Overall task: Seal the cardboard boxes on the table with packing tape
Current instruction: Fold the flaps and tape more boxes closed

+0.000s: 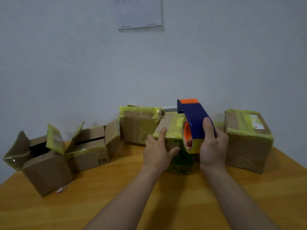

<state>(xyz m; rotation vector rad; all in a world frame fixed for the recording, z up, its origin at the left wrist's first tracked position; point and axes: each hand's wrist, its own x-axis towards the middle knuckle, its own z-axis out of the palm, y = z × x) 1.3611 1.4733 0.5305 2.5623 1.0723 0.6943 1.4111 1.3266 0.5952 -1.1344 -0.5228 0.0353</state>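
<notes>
Right hand (pixel 213 146) grips the tape dispenser (pixel 192 117) over the middle box (pixel 172 128) on the surface (pixel 116 196); left hand (pixel 157 150) lies flat against it, fingers spread; so light a hold could let the box slide, wrinkling the tape (pixel 196 145).

Table (pixel 116 188): wooden, orange-brown, its far edge against a pale wall.
Left open box (pixel 44 170): near the table's left edge, flaps up, old yellow tape on them.
Second open box (pixel 89 153): just right of it, flaps up.
Rear taped box (pixel 139 127): at the far edge, closed.
Middle box (pixel 171 128): mid-table, wrapped in yellow tape.
Right box (pixel 247 143): near the right edge, closed and taped.
Left hand (pixel 157 151): fingers straight, resting on the middle box's left top edge.
Right hand (pixel 213 146): grips the tape dispenser (pixel 193 118), thumb on its blue frame, over the middle box.
Paper scrap (pixel 61 189): by the left open box.
Sheet (pixel 139 12): on the wall.
</notes>
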